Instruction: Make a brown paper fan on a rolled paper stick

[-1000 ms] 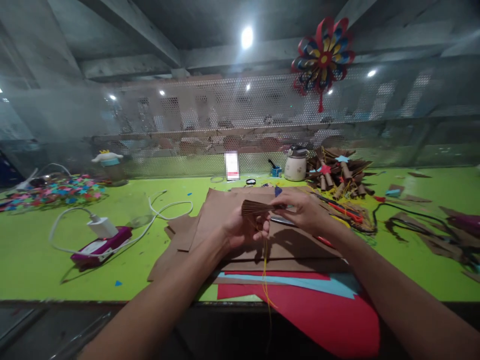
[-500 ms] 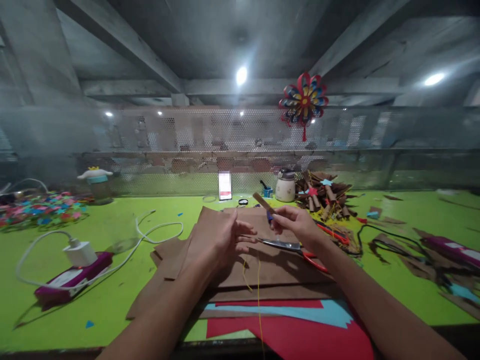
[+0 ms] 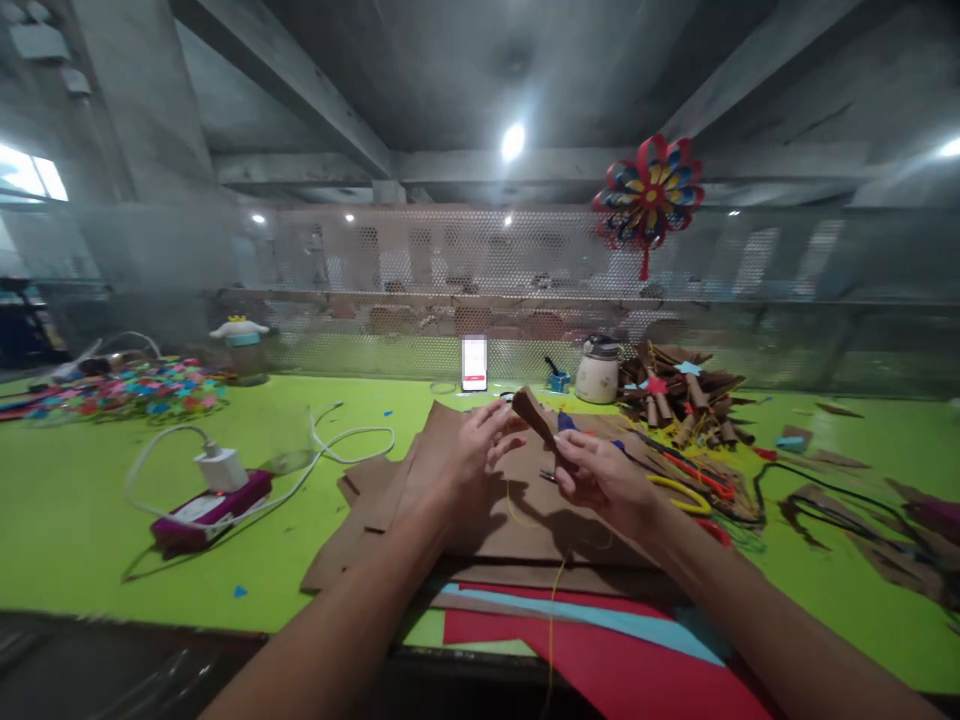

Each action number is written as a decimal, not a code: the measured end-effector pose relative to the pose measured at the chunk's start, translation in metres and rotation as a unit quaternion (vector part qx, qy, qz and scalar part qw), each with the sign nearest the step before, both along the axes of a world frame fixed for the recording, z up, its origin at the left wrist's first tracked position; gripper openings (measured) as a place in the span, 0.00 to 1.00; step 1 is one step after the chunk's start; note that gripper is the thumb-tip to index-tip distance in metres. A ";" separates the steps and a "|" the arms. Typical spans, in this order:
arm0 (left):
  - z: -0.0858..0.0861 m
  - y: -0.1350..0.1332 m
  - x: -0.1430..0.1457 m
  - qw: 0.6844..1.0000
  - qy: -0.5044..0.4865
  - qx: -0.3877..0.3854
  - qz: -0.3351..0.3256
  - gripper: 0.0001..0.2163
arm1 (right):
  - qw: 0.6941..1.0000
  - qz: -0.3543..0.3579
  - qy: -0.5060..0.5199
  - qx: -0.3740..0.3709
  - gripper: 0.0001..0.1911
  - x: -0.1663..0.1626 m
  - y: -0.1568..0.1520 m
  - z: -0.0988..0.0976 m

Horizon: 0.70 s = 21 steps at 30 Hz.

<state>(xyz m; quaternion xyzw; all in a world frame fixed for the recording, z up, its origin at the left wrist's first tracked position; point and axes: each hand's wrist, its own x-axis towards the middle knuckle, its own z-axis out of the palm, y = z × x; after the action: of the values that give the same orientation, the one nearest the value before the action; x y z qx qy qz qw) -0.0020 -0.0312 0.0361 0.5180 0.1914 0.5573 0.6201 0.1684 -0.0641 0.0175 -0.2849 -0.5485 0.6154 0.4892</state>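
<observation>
In the head view, the right hand [image 3: 600,475] grasps a narrow folded strip of brown paper [image 3: 537,418] between thumb and fingers, holding it tilted above the middle of a stack of brown sheets [image 3: 487,540]. The left hand [image 3: 481,442] is just beside the strip's upper end, its fingers parted and loosely bent; whether they touch the strip, I cannot tell. A yellow thread [image 3: 553,610] hangs below the hands, crossing the near edge of the stack and the red paper [image 3: 645,665] under it, where a light-blue strip [image 3: 611,628] also pokes out. Beside the right wrist lies a yellow loop handle [image 3: 679,494]. Farther back on the green table [image 3: 75,520], a pile of brown paper rolls [image 3: 686,400] with stars sits right of a pale jar [image 3: 598,375], and a lit phone [image 3: 474,365] stands upright. A purple power strip [image 3: 206,515] lies to the left, near a heap of coloured stars [image 3: 161,392].
</observation>
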 end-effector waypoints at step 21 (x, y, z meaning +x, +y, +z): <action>-0.007 0.014 -0.010 0.961 0.269 -0.004 0.069 0.06 | 0.995 -0.050 0.091 0.008 0.09 0.007 -0.002 0.010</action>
<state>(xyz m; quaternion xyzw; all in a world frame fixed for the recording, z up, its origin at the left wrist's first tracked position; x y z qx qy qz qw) -0.0123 -0.0175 0.0293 0.6319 0.3885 0.4380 0.5078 0.1754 -0.0657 0.0274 -0.2511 -0.4918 0.6095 0.5689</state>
